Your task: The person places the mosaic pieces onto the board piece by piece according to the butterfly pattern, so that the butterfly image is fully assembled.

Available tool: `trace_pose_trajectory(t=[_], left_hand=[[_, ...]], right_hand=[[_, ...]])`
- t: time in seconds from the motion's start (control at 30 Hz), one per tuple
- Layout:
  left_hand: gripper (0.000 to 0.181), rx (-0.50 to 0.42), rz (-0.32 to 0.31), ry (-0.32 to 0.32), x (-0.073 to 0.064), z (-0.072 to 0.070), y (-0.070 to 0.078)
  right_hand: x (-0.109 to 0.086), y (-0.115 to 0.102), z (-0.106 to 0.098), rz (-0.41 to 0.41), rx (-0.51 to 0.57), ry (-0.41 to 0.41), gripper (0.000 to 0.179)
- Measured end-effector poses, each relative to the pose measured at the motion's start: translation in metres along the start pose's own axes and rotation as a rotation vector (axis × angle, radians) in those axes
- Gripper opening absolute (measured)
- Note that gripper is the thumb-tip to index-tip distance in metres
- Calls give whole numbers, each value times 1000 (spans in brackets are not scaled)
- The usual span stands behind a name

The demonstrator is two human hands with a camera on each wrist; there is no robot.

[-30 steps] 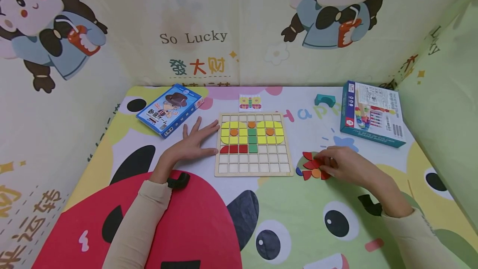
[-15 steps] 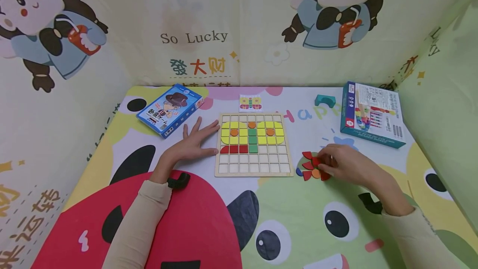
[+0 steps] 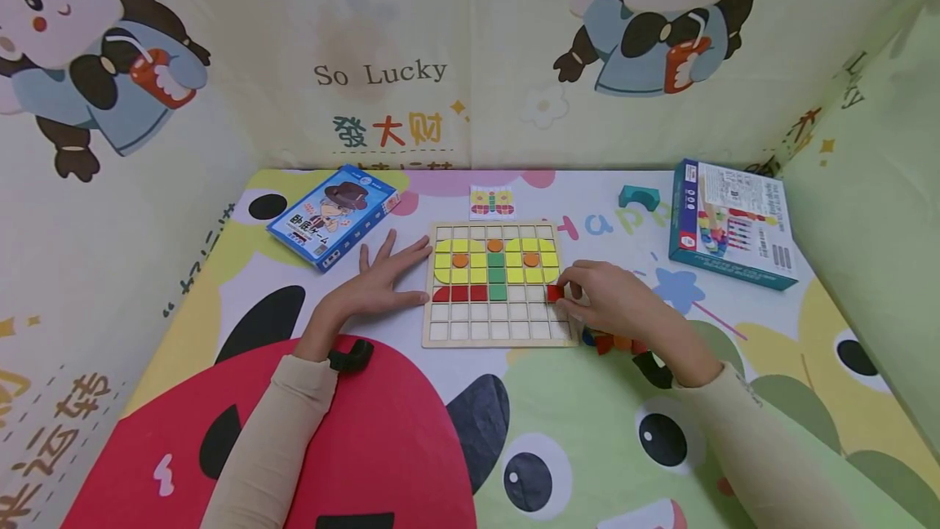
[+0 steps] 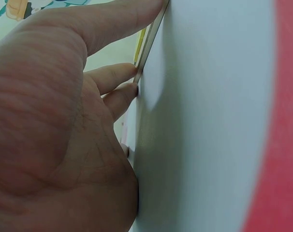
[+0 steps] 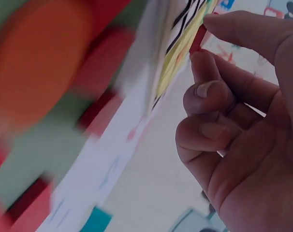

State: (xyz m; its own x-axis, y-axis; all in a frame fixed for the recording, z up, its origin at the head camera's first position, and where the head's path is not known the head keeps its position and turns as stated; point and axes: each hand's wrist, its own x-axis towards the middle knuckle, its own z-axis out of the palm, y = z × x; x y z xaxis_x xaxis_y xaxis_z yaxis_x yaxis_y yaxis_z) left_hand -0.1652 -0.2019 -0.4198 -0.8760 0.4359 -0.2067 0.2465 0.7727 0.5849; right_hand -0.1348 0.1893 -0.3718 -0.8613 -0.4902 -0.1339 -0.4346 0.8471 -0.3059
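Note:
A wooden grid board (image 3: 517, 331) lies on the table, partly filled with yellow, orange, green and red pieces. Three red pieces (image 3: 458, 293) run along one row left of the green column (image 3: 497, 276). My left hand (image 3: 373, 282) rests at the board's left edge, fingers spread and straight, thumb and fingertips touching the rim. Between thumb and index finger my right hand (image 3: 617, 300) pinches a small red tile (image 3: 554, 293) over the right end of that same row. In the right wrist view the red tile (image 5: 198, 39) shows edge-on between the fingertips.
Loose red, orange and blue pieces (image 3: 604, 344) lie right of the board, partly hidden under the right hand. A butterfly pattern card (image 3: 493, 202) lies behind the board. Around it are a blue box (image 3: 334, 215), a teal arch block (image 3: 639, 197) and a larger box (image 3: 734, 223).
My right hand has left the loose pieces and moved left to the board, carrying a red tile. My left hand has stayed at the board's edge.

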Motion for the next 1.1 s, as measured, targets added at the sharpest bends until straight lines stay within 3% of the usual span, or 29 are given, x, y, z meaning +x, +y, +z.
trace_pose_trajectory(t=[0.23, 0.53, 0.9, 1.1], left_hand=[[92, 3, 1, 2, 0, -1, 2], [90, 3, 3, -3, 0, -1, 1], [91, 6, 4, 0, 0, 0, -2], [91, -12, 10, 1, 1, 0, -2]], right_hand=[[23, -25, 9, -50, -43, 15, 31], [38, -34, 18, -56, -69, -8, 34], [33, -33, 17, -64, -43, -7, 37], [11, -9, -3, 1, 26, 26, 35]])
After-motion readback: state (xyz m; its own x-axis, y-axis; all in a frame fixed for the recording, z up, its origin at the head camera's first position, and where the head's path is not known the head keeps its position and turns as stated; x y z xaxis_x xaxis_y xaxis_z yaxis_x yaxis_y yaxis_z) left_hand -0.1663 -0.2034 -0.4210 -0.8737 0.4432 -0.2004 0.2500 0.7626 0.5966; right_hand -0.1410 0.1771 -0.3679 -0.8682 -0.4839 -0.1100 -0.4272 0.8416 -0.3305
